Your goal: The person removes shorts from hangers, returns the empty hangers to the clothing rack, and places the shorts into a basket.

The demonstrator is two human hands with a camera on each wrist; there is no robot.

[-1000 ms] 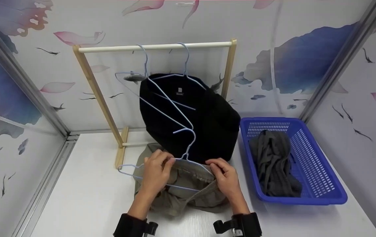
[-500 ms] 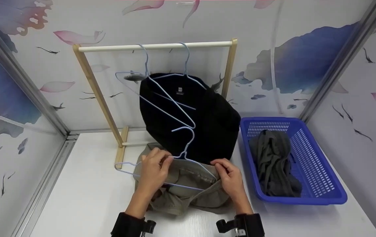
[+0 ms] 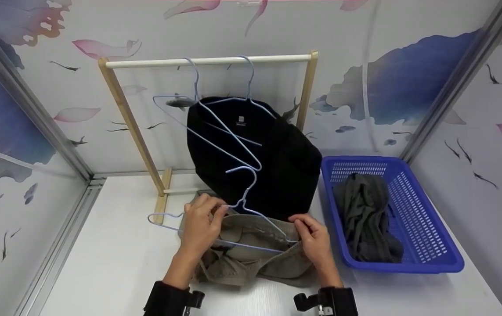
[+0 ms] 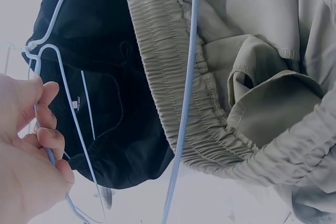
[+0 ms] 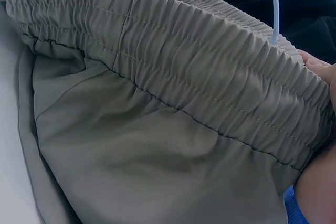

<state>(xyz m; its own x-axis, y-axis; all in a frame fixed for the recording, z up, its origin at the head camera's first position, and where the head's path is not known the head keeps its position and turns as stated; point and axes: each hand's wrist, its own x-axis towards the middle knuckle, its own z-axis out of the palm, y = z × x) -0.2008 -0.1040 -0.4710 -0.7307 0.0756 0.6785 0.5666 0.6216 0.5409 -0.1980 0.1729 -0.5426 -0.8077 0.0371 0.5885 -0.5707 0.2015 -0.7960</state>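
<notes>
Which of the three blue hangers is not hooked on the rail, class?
The hanger gripped by the left hand: its hook is free, whereas the other two hangers hook over the white rail.

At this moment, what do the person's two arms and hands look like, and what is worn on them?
The left hand and the right hand are bare, without gloves. The person wears a wide black left wristband and a matching right wristband. From each, a small rounded black bracket juts inward. No sleeves or cables show.
</notes>
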